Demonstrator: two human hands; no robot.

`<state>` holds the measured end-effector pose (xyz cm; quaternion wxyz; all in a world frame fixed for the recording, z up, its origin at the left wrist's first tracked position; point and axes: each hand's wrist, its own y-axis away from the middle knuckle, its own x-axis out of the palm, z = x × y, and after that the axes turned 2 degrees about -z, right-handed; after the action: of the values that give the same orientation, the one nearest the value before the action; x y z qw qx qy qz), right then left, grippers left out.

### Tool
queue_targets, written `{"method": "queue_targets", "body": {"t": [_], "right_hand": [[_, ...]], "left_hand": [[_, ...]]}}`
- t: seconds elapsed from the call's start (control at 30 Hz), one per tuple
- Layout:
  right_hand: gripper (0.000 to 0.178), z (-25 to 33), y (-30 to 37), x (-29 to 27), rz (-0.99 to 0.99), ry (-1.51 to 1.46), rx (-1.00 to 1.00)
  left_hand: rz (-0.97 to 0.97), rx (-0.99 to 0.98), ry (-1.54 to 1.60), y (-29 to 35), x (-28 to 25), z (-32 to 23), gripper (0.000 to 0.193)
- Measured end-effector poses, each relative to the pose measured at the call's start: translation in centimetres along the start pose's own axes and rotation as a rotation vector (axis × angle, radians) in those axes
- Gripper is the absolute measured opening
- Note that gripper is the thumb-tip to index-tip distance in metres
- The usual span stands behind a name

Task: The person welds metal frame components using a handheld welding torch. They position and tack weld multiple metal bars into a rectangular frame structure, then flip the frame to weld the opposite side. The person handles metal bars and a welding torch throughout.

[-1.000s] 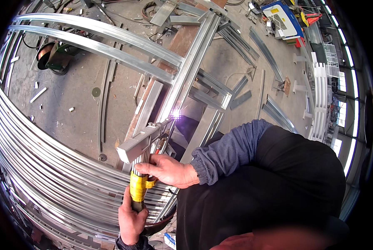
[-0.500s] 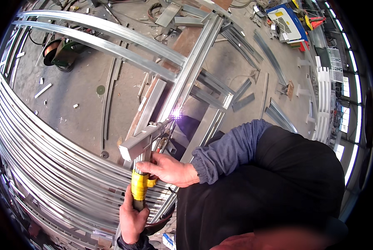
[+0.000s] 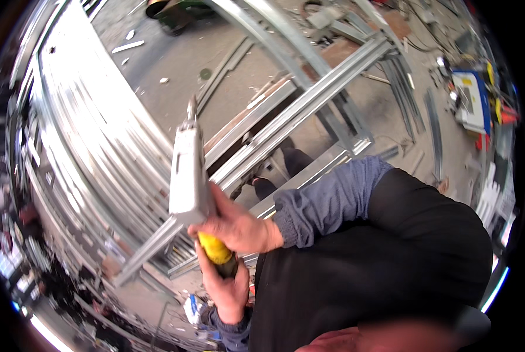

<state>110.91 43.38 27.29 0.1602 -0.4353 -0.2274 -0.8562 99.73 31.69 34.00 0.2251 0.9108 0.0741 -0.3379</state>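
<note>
Both my hands hold a welding gun [image 3: 186, 176] with a boxy silver-grey head and a grip wrapped in yellow tape. My right hand [image 3: 239, 226] is closed round the gun just behind its head. Lower down, my left hand [image 3: 227, 293] wraps the dark rear end of the grip. The gun's narrow nozzle points away from me, apart from the metal, and no spark shows at its tip. To the right of the gun runs a frame of shiny metal channels [image 3: 300, 123]. Motion blurs part of the picture.
Long bright metal profiles [image 3: 92, 135] lie side by side on the left. A blue and white machine [image 3: 472, 101] stands at the far right, with loose metal strips [image 3: 434, 132] on the floor near it. Small white offcuts [image 3: 128, 47] are scattered across the concrete floor.
The bright purple-white spark at the nozzle on the frame has gone out. The gun has come off the metal and swung left, both hands still on it. The whole view has turned.
</note>
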Motion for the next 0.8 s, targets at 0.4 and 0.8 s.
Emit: {"method": "queue_targets", "body": {"t": [0.4,0.8], "right_hand": [[0.08,5.4,0.0,-0.9,0.083,0.254,-0.137],[0.065,10.8,7.1,4.6,0.242,1.104,0.336]], "left_hand": [[-0.076,0.301,0.053,-3.0,-0.4,17.0,0.075],[-0.312,0.341,-0.594,-8.8,-5.2,33.3,0.069]]}}
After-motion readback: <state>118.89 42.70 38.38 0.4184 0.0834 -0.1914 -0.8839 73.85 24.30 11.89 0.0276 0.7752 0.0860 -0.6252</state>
